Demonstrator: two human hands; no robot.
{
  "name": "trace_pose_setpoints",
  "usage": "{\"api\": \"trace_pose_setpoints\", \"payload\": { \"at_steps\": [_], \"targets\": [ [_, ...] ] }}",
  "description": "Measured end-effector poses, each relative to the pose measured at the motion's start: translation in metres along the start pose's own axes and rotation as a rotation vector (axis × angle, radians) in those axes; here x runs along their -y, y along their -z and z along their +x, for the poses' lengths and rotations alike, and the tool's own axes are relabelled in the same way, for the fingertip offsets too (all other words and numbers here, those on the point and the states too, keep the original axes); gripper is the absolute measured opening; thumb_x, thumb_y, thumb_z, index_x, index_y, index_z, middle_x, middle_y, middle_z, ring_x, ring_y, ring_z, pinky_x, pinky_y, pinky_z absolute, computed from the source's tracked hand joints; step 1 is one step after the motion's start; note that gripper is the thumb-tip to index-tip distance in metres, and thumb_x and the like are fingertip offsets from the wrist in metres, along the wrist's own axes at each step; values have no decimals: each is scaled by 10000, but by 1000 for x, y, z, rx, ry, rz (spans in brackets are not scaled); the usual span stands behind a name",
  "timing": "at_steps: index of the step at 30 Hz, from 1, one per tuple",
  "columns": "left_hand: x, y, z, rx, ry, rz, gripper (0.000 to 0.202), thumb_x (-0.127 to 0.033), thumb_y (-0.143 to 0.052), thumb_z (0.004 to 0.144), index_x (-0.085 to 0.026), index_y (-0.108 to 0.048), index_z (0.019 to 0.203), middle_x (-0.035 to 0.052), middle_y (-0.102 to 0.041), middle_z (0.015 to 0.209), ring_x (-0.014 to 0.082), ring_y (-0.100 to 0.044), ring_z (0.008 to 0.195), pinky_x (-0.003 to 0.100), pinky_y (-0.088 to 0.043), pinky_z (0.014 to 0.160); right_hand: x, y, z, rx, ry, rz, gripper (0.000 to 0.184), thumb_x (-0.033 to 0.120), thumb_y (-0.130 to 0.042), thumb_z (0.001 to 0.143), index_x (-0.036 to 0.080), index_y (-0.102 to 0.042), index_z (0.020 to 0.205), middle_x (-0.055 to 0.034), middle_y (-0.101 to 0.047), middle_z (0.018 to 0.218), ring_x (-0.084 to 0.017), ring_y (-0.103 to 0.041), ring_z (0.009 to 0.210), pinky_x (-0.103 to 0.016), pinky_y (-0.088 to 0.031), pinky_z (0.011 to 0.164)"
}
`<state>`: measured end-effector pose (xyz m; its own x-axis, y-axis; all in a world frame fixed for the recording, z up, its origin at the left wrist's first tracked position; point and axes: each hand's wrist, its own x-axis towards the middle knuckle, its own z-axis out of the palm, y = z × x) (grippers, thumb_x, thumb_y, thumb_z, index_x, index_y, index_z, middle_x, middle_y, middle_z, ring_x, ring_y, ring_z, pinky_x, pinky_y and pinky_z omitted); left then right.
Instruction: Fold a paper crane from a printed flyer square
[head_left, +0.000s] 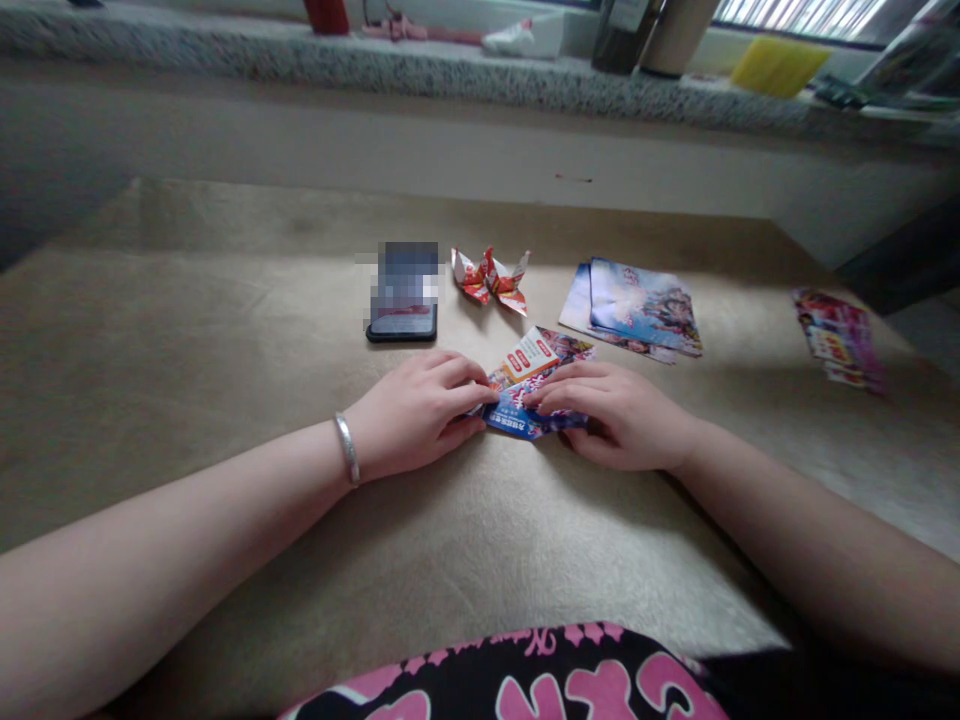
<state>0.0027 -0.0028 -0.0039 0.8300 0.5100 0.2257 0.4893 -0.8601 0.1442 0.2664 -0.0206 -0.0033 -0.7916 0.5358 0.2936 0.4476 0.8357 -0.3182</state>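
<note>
A folded sheet of printed paper (pixel 517 412), blue with orange and white parts, lies on the table between my hands. My left hand (pixel 424 405), a silver bracelet at its wrist, pinches the paper's left corner between thumb and fingers. At the right side, my right hand (pixel 615 410) has its fingers laid over the paper and its thumb at the near edge. Just beyond are two red and white folded paper cranes (pixel 491 280), standing close together. A small stack of blue printed sheets (pixel 645 305) rests behind my right hand.
A phone (pixel 403 295) lies left of the cranes, its screen blurred. More pink and red printed papers (pixel 838 338) are near the table's right edge. Behind the table (pixel 225 330), a stone windowsill (pixel 262 65) carries bottles, a yellow item (pixel 780 66) and other small things.
</note>
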Motion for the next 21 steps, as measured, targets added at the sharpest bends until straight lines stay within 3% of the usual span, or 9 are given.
{"api": "trace_pose_setpoints", "payload": {
  "at_steps": [2, 6, 11, 14, 21],
  "targets": [
    [0, -1, 0, -3, -3, 2, 271, -297, -505, 900, -200, -636, 1116, 85, -631, 1107, 212, -568, 995, 399, -480, 909, 0, -2, 1, 16, 10, -15, 332, 147, -543, 782, 218, -610, 1099, -59, -676, 1125, -196, -589, 1061, -378, -485, 916],
    [2, -3, -1, -6, -33, -20, 310, -277, -475, 918, -202, -607, 1187, 86, -618, 1188, 217, -549, 1085, 404, -473, 961, -2, -3, 0, -16, 25, 35, 183, 185, -548, 853, 243, -665, 981, -27, -697, 1106, -179, -592, 1043, -370, -484, 918],
    [3, -5, -2, 59, -107, -16, 433, -316, -444, 934, -159, -487, 1335, 134, -489, 1368, 261, -445, 1258, 444, -409, 1054, -4, 0, -3, -36, -56, 120, 158, 157, -545, 846, 232, -667, 911, -25, -720, 992, -163, -630, 938, -359, -484, 886],
    [2, -3, -2, 57, -115, -2, 429, -329, -471, 916, -137, -526, 1296, 153, -558, 1257, 254, -511, 1176, 423, -446, 1013, -7, 1, -4, -42, -99, 164, 142, 160, -545, 845, 214, -664, 899, -36, -718, 924, -156, -644, 874, -335, -489, 842],
    [4, 1, -3, -17, -167, 20, 269, -263, -427, 937, -171, -651, 1055, 77, -687, 1054, 188, -623, 1034, 334, -532, 885, -14, -4, -9, -85, -299, 153, 130, 275, -571, 836, 186, -664, 856, -47, -697, 809, -148, -602, 690, -269, -460, 619]
  ]
}}
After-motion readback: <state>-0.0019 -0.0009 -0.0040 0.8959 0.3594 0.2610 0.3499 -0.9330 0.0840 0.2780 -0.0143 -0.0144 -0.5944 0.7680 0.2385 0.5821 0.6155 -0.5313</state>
